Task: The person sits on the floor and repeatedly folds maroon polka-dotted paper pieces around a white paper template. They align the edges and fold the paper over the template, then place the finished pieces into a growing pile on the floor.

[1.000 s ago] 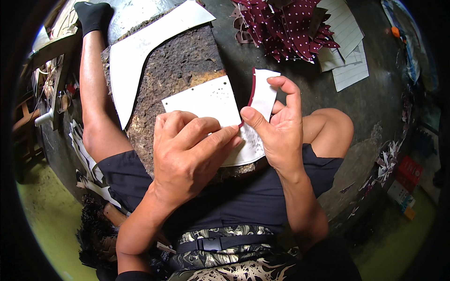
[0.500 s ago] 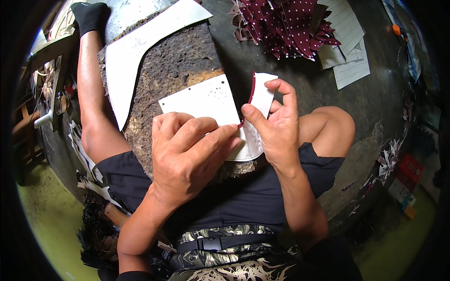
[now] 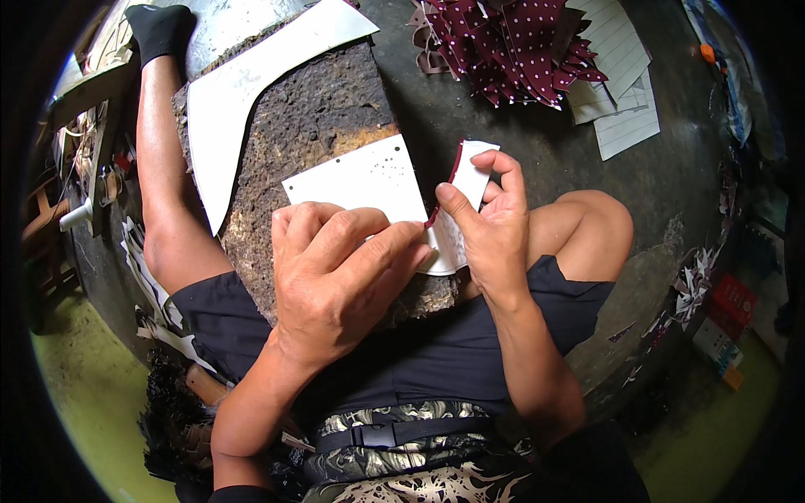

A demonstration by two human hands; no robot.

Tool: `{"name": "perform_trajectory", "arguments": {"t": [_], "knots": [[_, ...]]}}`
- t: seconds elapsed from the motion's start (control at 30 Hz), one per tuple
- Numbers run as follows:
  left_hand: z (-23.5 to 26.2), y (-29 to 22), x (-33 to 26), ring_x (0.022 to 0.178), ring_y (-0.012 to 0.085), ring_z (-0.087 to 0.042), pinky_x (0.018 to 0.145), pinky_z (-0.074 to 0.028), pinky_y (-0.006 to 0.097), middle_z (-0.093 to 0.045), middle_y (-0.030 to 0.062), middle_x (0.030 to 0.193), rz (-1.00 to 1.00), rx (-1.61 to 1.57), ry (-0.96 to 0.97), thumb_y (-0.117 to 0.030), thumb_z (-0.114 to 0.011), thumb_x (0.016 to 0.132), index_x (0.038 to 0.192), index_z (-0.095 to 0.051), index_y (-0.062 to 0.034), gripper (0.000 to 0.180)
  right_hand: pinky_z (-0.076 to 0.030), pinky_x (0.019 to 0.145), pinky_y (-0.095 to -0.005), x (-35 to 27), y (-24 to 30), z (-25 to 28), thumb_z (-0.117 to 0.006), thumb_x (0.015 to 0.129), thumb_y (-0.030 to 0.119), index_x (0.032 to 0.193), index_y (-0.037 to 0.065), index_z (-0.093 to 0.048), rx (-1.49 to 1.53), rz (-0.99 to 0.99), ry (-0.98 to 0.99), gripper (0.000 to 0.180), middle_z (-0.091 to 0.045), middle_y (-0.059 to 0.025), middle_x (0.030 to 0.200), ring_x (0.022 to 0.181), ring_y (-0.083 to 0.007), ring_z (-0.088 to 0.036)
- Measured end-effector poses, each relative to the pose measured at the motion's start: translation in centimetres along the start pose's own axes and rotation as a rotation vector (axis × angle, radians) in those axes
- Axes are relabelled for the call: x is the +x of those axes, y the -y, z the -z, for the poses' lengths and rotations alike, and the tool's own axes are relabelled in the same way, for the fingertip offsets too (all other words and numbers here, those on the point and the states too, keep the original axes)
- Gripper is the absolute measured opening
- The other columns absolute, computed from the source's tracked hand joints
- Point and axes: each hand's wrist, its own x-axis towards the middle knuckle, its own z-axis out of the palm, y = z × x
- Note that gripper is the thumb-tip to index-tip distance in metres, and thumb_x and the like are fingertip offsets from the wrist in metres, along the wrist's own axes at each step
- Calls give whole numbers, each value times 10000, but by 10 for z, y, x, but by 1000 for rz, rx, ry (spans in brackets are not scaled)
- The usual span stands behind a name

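Note:
A white piece (image 3: pixel 360 178) with small punched holes lies over the near end of a rough, dark slab (image 3: pixel 319 101). Its right part, edged in dark red, bends up off the slab. My left hand (image 3: pixel 323 272) is closed, its fingertips pinching the piece at the red edge near the bend. In my right hand (image 3: pixel 496 230) the raised end (image 3: pixel 474 166) is gripped, with the thumb on the near side and curled fingers at the far side. What lies under my left palm is hidden. I cannot tell whether the piece is leather or backed fabric.
A large curved white sheet (image 3: pixel 220 109) covers the slab's left and far edges. Beyond, on the dark floor, sit a heap of maroon polka-dot pieces (image 3: pixel 511 50) and lined papers (image 3: pixel 629 126). My legs flank the slab; scraps (image 3: pixel 694 281) lie at right.
My right hand has shifted slightly left, and the raised end has dropped a little and bent more. My left hand stays in place.

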Motion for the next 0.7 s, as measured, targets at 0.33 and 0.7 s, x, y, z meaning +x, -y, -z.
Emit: {"name": "perform_trajectory", "arguments": {"t": [0.33, 0.7], "knots": [[-2, 1, 0, 905, 190, -639, 855, -425, 406, -725, -50, 1057, -14, -7, -17, -198, -987, 846, 1134, -846, -176, 322, -545, 786, -236, 0, -8, 5, -811, 1053, -45, 1323, 44, -604, -166, -14, -66, 352, -747, -26, 992, 873, -44, -668], [-3, 1, 5, 906, 190, -633, 835, -418, 407, -717, -57, 1030, -16, 14, -27, -218, -975, 866, 1097, -836, -196, 270, -584, 1025, -442, 2, 26, 14, -821, 1084, 189, 1267, 40, -761, -1052, 170, -71, 243, -755, -190, 1259, 1175, -321, -741]]}}
